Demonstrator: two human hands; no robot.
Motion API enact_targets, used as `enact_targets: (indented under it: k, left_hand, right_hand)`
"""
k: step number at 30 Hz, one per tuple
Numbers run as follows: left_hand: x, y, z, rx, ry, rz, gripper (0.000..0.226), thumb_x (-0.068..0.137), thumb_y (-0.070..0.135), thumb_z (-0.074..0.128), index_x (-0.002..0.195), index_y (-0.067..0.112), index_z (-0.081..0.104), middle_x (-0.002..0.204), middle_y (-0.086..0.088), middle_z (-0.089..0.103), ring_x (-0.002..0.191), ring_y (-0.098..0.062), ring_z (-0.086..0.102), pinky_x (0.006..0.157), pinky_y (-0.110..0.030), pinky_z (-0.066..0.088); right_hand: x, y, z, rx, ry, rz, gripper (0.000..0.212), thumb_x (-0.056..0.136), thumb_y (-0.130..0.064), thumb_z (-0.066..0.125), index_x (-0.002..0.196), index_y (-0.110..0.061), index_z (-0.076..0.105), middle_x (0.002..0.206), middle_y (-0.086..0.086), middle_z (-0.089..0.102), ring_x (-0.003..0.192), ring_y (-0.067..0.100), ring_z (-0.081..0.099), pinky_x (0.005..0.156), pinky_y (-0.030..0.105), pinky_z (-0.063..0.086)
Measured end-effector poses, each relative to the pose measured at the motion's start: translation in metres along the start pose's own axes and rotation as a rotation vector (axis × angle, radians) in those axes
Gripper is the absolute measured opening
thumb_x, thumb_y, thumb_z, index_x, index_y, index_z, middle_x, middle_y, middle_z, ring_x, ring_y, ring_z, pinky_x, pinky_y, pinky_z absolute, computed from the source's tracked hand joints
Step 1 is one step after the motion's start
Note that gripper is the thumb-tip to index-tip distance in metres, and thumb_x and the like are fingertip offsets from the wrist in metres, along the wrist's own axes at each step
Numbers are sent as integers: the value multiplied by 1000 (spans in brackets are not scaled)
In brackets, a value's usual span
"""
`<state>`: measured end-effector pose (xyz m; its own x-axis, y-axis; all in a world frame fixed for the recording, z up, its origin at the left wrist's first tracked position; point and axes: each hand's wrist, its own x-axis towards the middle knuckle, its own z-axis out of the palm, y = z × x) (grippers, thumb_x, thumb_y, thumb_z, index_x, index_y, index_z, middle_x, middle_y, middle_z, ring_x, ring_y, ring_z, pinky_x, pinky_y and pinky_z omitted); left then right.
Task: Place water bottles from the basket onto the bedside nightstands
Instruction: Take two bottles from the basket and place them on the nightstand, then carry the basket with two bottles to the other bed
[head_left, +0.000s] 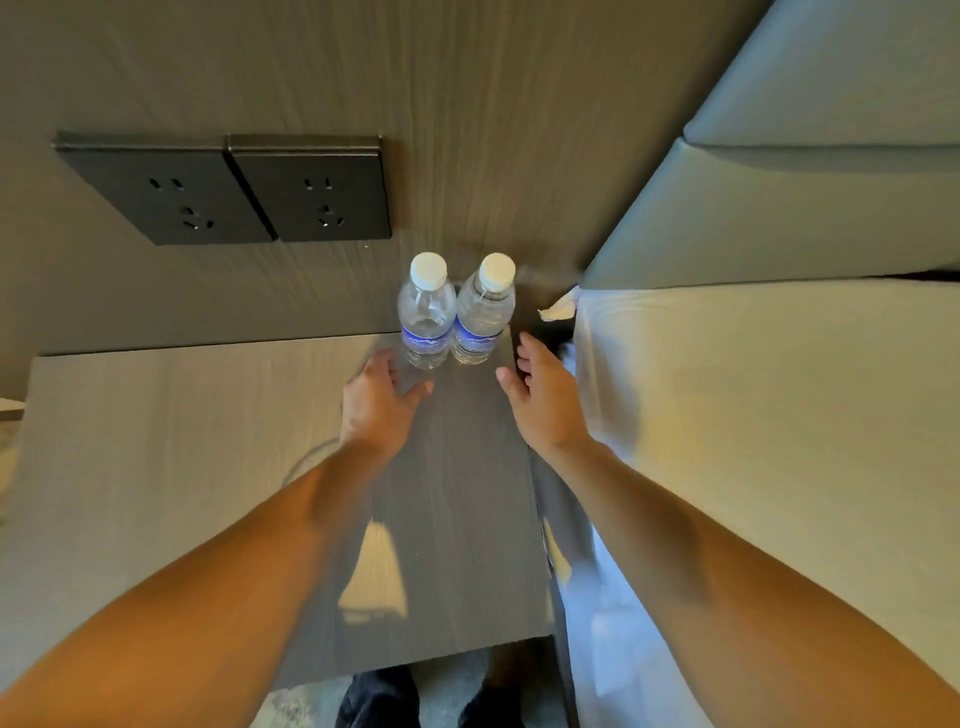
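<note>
**Two water bottles stood at the back of the nightstand, both hands released**

Two clear water bottles are seen standing upright on the grey wood-grain tabletop (457, 519) of the nightstand, at its far edge against the wall panel (467, 104). The left bottle (426, 317) and the right bottle (484, 314) are set side by side, touching or nearly so. Each is closed with a white cap and wrapped with a blue label low on its body.

The left hand (376, 402) is held just in front of and to the left of the left bottle, its fingers (382, 364) spread and unclenched; the thumb tip lies close to the base of that bottle, though contact cannot be made out. The right hand (543, 397) is held just to the right of the right bottle, its fingers (530, 348) likewise loose and apart, with nothing grasped. Both bare forearms are stretched forward over the tabletop.

Two black wall sockets (228, 192) are mounted on the wall panel, up and to the left of the bottles. To the right of the bottles, a bed with a white sheet (753, 415) is seen beside the nightstand, and a padded grey headboard (805, 197) rises behind it. A scrap of white fabric or paper (560, 307) is seen in the gap between the bottles and the bed. Dark shoes (384, 701) are visible on the floor below the tabletop's near edge.
</note>
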<state>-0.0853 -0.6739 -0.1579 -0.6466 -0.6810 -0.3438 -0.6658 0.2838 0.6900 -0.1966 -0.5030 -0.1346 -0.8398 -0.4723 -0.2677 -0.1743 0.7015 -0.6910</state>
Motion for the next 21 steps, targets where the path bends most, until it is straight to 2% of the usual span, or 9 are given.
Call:
enact_targets:
  k: [2,5,7,9,12,15,17,20,21]
  left_hand:
    - [-20,0,-4,88,-65,-22,55,83,33,78,124,3,58,107,-10,67,106,-36,64,91,-40,51]
    - [-63,5,-16,225,-204,-29,54,89,30,70,133,2,56,126,-21,63,117,-40,60,96,-41,47]
    - [-91,6,-24,328,-297,6,51,90,34,64,130,2,58,125,-23,64,115,-42,61,96,-43,49]
    - [-118,3,-33,432,-382,53,55,85,47,51,120,6,63,114,-20,66,103,-41,65,88,-45,55]
    - [-154,0,-43,569,-523,100,51,83,52,41,112,15,63,106,-11,66,88,-33,68,74,-42,59]
    - [-199,18,-55,635,-628,164,42,85,54,43,104,22,62,100,-4,66,82,-27,67,70,-40,60]
    - [-232,31,-56,631,-687,235,42,84,58,41,100,24,60,96,-3,66,83,-27,67,71,-41,60]
    - [-283,53,-49,604,-767,374,42,92,41,52,126,16,61,109,-11,65,99,-33,65,83,-40,56]
    - [-300,58,-44,620,-795,409,41,94,35,53,128,14,61,111,-13,65,101,-34,64,83,-39,54]
  right_hand:
    - [-30,-4,-4,-73,1,50,60,99,-36,55,151,-11,38,150,9,49,138,25,47,112,40,42]
    - [-87,-7,-9,-189,-74,108,58,98,-44,50,148,-16,39,146,7,52,134,26,50,108,38,43]
    - [-127,-7,-12,-246,-114,195,59,96,-56,44,146,-25,37,146,2,52,132,25,54,104,43,50]
    - [-169,-9,-18,-269,-133,259,60,95,-61,41,144,-27,37,144,0,52,129,25,56,99,47,53]
    - [-236,-9,-35,-172,-94,363,60,96,-56,44,145,-21,40,143,4,52,127,26,55,101,41,50]
    - [-308,3,-52,-78,-32,511,62,98,-56,41,146,-18,41,146,6,51,133,25,50,108,37,41]
    - [-359,11,-64,11,15,615,72,94,-65,38,149,-18,39,152,6,45,139,26,44,113,38,35]
    - [-435,27,-76,181,139,740,73,93,-61,47,150,-16,39,152,7,44,140,26,43,116,37,33]
    - [-460,31,-79,203,183,764,75,92,-62,47,150,-16,39,152,8,45,139,26,44,115,35,33]
